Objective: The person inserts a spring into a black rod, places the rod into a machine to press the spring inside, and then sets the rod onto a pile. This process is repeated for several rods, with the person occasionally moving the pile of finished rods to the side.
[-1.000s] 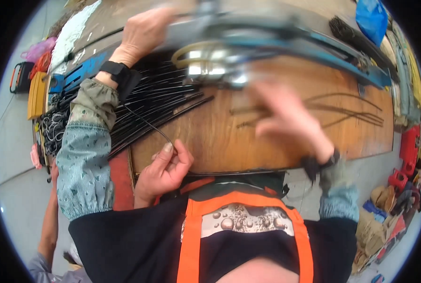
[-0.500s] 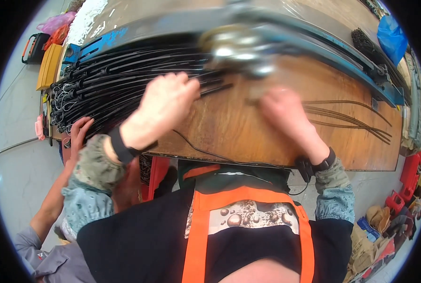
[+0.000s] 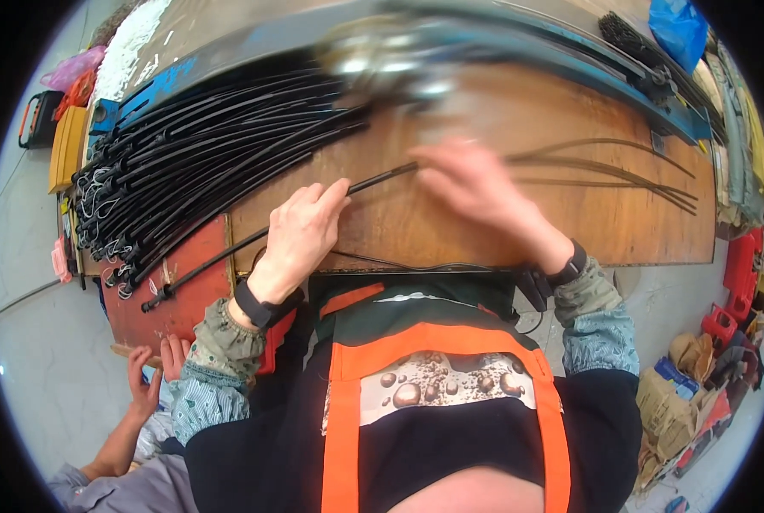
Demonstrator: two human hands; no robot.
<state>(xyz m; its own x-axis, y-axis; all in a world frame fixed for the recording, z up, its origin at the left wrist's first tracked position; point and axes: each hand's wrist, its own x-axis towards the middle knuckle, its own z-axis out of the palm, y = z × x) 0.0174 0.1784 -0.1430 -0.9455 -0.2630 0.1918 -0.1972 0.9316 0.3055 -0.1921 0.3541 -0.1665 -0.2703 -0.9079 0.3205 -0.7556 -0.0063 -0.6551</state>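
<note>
My left hand (image 3: pixel 301 227) is closed around a long thin black tube (image 3: pixel 215 263), which slants from lower left up to the right. At its upper end, my right hand (image 3: pixel 476 184), smeared by motion, has its fingers pinched together. Whatever lies between those fingers is hidden. Several thin brown rods (image 3: pixel 604 183) lie on the wooden table (image 3: pixel 399 244) to the right of that hand. Beyond my left hand spreads a thick bundle of similar black tubes (image 3: pixel 202 154), with pale wire loops at their left ends.
A blue metal rail (image 3: pixel 604 94) with a blurred shiny fixture (image 3: pixel 399 64) crosses the table's far side. At lower left, another person's hand (image 3: pixel 145 380) is beside a red board (image 3: pixel 194 295). A yellow box (image 3: pixel 67 152) stands at the left.
My left hand has moved nearer to me, with a black tube now apart from the bundle. The right hand has shifted left to its end. The other person's hand has dropped lower.
</note>
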